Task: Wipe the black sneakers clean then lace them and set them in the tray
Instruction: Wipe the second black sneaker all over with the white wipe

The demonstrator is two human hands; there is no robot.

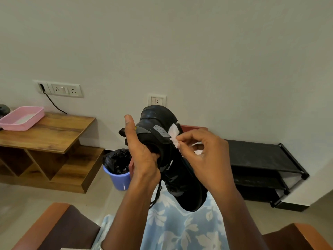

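Observation:
A black sneaker [173,163] is held up in front of me, heel uppermost and toe pointing down toward my lap, with its black lace [156,195] dangling below. My left hand [142,156] grips it with fingers tucked inside the opening and the thumb raised. My right hand [200,154] pinches a white wipe [174,135] against the heel edge by a grey patch. The pink tray [21,118] sits on the wooden bench [59,134] at far left. A dark object at the tray's left edge is mostly cut off.
A blue bin [119,175] lined with a black bag stands on the floor between bench and shoe. A black shoe rack [266,168] lies at right against the wall. Brown chair arms [54,219] flank my lap. A cable hangs from the wall socket [63,90].

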